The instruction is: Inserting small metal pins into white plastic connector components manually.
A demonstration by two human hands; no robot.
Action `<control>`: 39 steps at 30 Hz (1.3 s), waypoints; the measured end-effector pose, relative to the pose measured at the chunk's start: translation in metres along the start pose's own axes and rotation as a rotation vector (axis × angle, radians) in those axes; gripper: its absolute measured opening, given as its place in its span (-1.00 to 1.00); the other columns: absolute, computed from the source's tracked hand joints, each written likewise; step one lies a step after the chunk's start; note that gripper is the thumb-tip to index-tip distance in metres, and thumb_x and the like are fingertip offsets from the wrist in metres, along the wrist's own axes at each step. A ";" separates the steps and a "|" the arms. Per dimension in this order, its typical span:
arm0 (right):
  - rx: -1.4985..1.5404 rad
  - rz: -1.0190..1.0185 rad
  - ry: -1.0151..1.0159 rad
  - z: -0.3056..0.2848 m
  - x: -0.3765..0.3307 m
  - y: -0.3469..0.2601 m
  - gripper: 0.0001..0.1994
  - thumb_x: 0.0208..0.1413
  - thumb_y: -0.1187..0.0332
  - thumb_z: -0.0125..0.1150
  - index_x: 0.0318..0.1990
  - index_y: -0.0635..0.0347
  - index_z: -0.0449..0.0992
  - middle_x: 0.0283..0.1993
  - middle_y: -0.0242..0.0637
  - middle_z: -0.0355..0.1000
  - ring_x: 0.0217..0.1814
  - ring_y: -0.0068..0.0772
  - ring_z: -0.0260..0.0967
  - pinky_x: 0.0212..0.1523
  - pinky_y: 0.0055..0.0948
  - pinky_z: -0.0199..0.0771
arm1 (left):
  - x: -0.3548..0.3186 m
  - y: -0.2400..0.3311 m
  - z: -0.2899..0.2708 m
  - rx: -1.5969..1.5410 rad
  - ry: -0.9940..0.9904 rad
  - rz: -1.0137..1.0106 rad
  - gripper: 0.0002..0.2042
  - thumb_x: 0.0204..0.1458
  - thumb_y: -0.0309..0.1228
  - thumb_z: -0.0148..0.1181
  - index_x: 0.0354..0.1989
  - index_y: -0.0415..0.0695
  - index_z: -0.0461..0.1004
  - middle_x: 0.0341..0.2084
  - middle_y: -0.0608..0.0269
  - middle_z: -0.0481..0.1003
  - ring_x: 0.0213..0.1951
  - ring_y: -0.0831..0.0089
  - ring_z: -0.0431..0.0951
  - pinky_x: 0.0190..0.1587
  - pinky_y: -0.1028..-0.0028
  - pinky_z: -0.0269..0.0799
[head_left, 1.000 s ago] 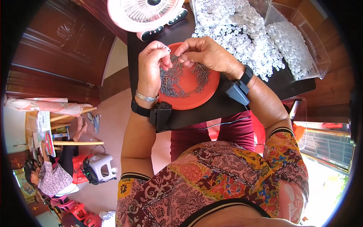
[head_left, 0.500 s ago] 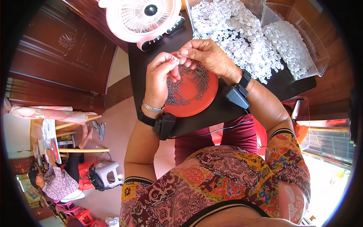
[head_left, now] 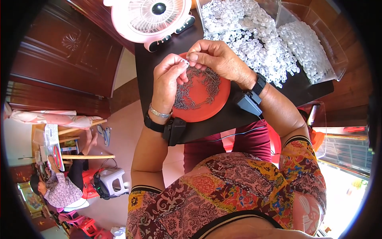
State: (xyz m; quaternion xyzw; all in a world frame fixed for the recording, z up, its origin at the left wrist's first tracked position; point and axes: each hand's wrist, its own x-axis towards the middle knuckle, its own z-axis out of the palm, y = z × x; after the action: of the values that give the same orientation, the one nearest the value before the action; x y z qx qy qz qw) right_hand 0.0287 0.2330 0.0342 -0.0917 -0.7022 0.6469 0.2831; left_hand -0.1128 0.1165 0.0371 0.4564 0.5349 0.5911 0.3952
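Observation:
My left hand (head_left: 169, 77) pinches a small white plastic piece (head_left: 185, 62) between thumb and fingers. Close beside it, my right hand (head_left: 211, 57) has thumb and forefinger pressed together; whatever lies between them is too small to make out. Both hands hover over the far side of a round red plate (head_left: 195, 117). Many dark grey screws (head_left: 207, 89) are spread around on the plate, leaving its middle mostly bare. A loose heap of small white plastic pieces (head_left: 258, 51) lies on the dark table beyond my right hand.
Two clear bins of white pieces stand at the far right, one tipped toward the table (head_left: 238, 18), the other alongside (head_left: 332, 59). A pink-and-white fan (head_left: 153, 34) stands at the far left. Further left, a person (head_left: 65, 191) sits near a grey-white stool (head_left: 113, 183).
My right fingertips have shifted slightly, drawing a little apart from the left ones. The left hand keeps its pinch on the white piece, almost unmoved.

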 end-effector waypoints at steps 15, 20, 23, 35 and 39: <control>-0.418 -0.033 0.009 0.000 -0.002 0.002 -0.71 0.21 0.19 0.06 -0.42 0.23 0.46 -0.63 -0.42 0.35 -0.58 -0.64 0.23 -0.52 -0.54 0.29 | -0.003 0.004 0.009 0.535 0.005 0.514 -0.93 -0.03 -0.56 0.09 -0.46 -0.31 0.38 -0.47 0.27 0.33 -0.48 0.60 0.25 -0.42 0.60 0.20; -0.392 0.048 -0.059 0.000 -0.002 -0.005 -0.71 0.21 0.20 0.03 -0.42 0.24 0.45 -0.63 -0.37 0.35 -0.59 -0.55 0.25 -0.50 -0.49 0.29 | -0.001 -0.003 0.004 0.290 -0.049 0.329 -0.94 -0.06 -0.59 0.10 -0.48 -0.32 0.38 -0.55 0.30 0.33 -0.54 0.62 0.31 -0.48 0.58 0.22; -0.423 0.035 -0.052 0.002 -0.004 -0.007 -0.74 0.19 0.22 0.03 -0.40 0.23 0.44 -0.60 -0.30 0.37 -0.56 -0.41 0.33 -0.47 -0.42 0.33 | -0.002 0.003 0.005 0.161 -0.054 0.207 -0.91 -0.03 -0.54 0.08 -0.52 -0.30 0.40 -0.58 0.35 0.35 -0.54 0.66 0.31 -0.47 0.62 0.22; -0.564 -0.071 -0.036 0.003 -0.006 -0.005 -0.89 0.15 0.40 0.05 -0.35 0.25 0.42 -0.54 -0.32 0.35 -0.48 -0.52 0.34 -0.40 -0.50 0.35 | 0.001 0.000 -0.007 -0.012 -0.071 0.025 -0.83 0.04 -0.42 0.00 -0.45 -0.28 0.43 -0.54 0.27 0.42 -0.50 0.59 0.38 -0.42 0.63 0.24; -0.586 -0.075 -0.018 0.004 -0.008 -0.008 -0.90 0.12 0.41 0.09 -0.35 0.25 0.45 -0.52 -0.29 0.37 -0.47 -0.47 0.36 -0.39 -0.47 0.36 | 0.001 0.000 -0.004 -0.109 -0.046 -0.002 -0.86 -0.01 -0.43 0.07 -0.50 -0.25 0.46 -0.59 0.34 0.42 -0.54 0.64 0.37 -0.48 0.65 0.22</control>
State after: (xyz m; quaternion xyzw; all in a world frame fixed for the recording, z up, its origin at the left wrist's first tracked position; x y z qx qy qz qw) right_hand 0.0348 0.2241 0.0400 -0.1377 -0.8644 0.4063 0.2622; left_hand -0.1173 0.1167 0.0369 0.4471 0.4930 0.6083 0.4324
